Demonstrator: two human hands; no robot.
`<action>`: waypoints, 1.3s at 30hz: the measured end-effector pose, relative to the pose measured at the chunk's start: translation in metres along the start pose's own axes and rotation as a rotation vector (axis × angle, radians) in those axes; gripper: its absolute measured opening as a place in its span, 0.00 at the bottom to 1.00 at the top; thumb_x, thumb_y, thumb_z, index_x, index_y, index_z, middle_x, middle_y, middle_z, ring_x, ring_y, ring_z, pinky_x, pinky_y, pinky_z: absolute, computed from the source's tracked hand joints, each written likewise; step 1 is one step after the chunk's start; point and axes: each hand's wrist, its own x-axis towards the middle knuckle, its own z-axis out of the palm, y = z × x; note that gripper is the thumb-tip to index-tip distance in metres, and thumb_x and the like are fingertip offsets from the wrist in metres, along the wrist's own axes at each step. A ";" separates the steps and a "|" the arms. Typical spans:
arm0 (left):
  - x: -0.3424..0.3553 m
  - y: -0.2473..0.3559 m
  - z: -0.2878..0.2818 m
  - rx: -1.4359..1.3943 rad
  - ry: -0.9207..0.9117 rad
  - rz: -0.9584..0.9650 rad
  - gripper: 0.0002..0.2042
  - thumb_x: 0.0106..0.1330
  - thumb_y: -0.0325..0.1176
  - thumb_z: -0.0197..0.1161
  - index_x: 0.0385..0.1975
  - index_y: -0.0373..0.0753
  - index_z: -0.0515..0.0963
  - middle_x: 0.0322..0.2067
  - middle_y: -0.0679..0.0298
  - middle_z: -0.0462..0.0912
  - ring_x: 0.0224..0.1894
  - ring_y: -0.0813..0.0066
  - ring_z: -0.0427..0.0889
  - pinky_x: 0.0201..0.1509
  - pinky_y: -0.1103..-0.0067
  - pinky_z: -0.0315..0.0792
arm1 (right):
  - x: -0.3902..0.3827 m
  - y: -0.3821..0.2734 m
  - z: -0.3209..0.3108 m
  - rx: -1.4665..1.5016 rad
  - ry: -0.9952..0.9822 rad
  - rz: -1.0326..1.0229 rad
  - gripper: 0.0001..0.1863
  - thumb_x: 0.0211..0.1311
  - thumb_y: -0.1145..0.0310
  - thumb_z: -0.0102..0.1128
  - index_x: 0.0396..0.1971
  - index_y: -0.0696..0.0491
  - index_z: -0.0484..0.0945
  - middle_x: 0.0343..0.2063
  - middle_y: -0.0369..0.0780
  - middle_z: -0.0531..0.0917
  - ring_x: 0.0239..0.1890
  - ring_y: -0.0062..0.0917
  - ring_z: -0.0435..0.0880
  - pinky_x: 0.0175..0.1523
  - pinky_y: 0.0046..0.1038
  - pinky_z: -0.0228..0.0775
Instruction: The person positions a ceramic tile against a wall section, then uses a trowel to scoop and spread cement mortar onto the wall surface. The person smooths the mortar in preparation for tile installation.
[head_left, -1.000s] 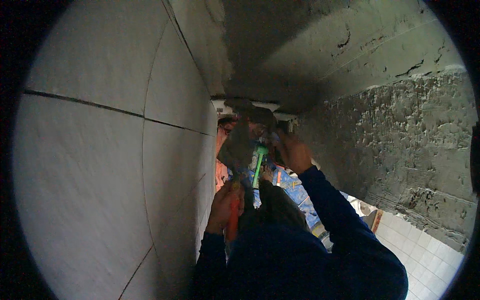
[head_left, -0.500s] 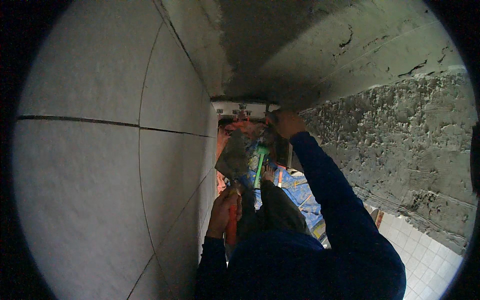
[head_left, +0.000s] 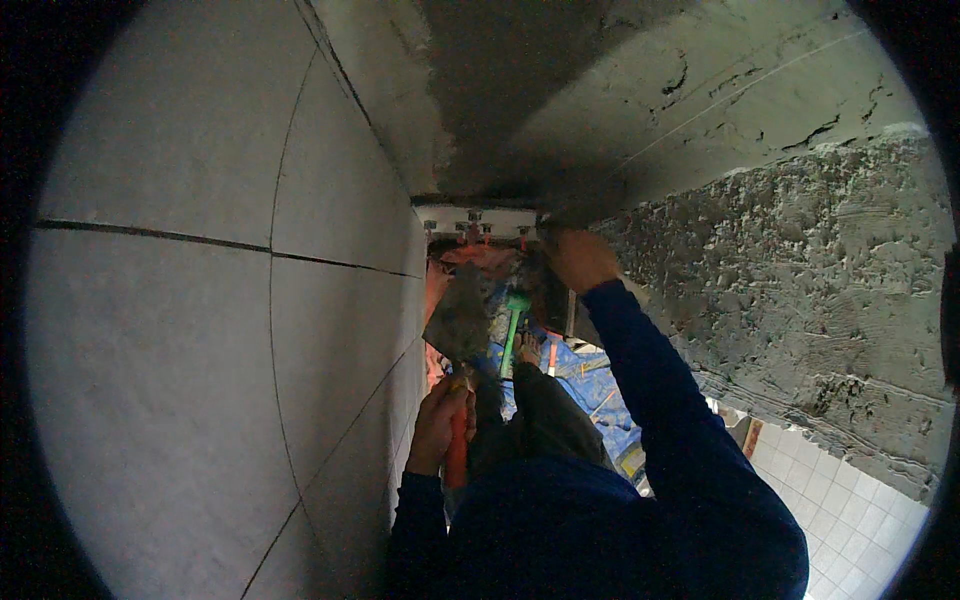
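My left hand (head_left: pixel 435 428) is closed around the red handle of a trowel (head_left: pixel 456 318). Its broad, dark, mortar-smeared blade points away from me, close to the tiled wall (head_left: pixel 170 360) on the left. Farther off, my right hand (head_left: pixel 583 260) is raised to the corner where the dark plastered wall (head_left: pixel 500 110) meets the rough mortar wall (head_left: pixel 780 250). Its fingers are curled, but their tips sink into shadow, so what they grip is hidden.
A green-headed mallet (head_left: pixel 515 302) lies below, beside my bare foot (head_left: pixel 528 348). Blue sheeting (head_left: pixel 590 385) and orange cloth (head_left: pixel 485 258) cover the floor area. A white strip with tile levelling clips (head_left: pixel 475 217) runs along the far wall's foot. Small white tiles (head_left: pixel 830 480) show at lower right.
My right hand has shifted slightly right and down along the corner. The left hand keeps its hold on the trowel, and the whole view has drifted a little.
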 end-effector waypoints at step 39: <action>0.001 -0.005 -0.003 -0.001 -0.020 -0.012 0.12 0.75 0.39 0.60 0.51 0.40 0.75 0.31 0.67 0.78 0.23 0.79 0.77 0.23 0.79 0.72 | 0.017 -0.033 -0.001 -0.043 -0.001 -0.177 0.16 0.71 0.58 0.54 0.45 0.53 0.84 0.40 0.52 0.88 0.42 0.47 0.89 0.46 0.48 0.82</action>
